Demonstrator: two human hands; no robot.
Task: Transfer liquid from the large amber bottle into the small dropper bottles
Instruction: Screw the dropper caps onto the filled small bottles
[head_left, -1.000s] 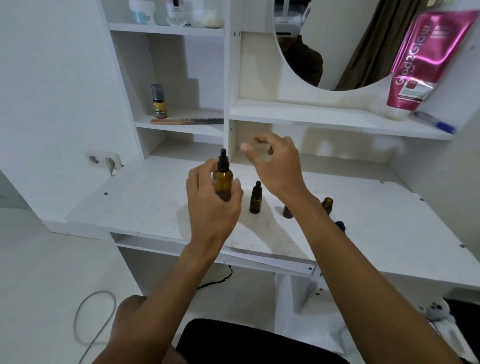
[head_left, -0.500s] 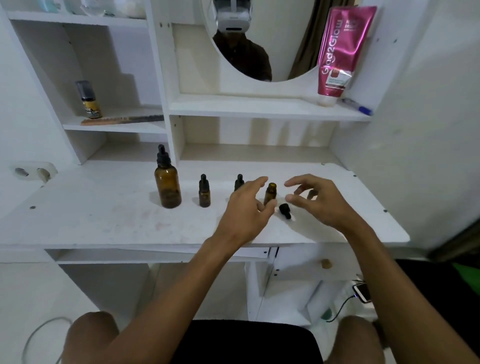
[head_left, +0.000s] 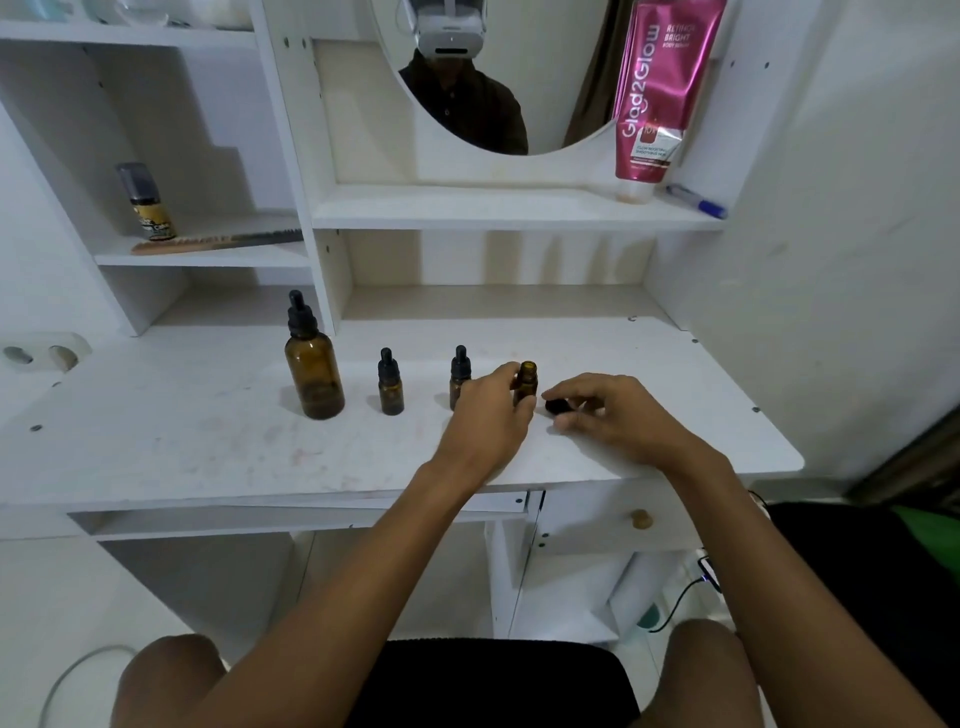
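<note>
Left hand (head_left: 488, 415) is wrapped round the open small bottle (head_left: 525, 383), thumb and fingers clasping its lower body. That reads as a steadying hold: the bottle stands upright on the white desk (head_left: 182, 441), and it is narrow, light and easy to tip. Right hand (head_left: 608, 415) sits at three o'clock from it, fingertips curled down onto the black dropper cap (head_left: 557, 406). The cap lies on its side on the desk, just beside the bottle. It looks like a pinch, index on top and thumb below. I'd guess the cap is kept close so it goes straight back on.

Out at nine o'clock runs the row. The nearer capped bottle (head_left: 459, 379) is partly hidden behind the left knuckles, and the farther capped bottle (head_left: 390, 387) stands clear. At the far end is the large amber bottle (head_left: 314, 374), well apart from both hands, with nobody touching it. Lined up like that, they look like a queue for filling.

The big one is brown glass with round shoulders, upright, its black dropper top on. A darker band low in the glass may be liquid, though that's hard to call. The open small bottle is the same amber, with a bare neck and its mouth facing up. I cannot tell if there's anything inside.
</note>
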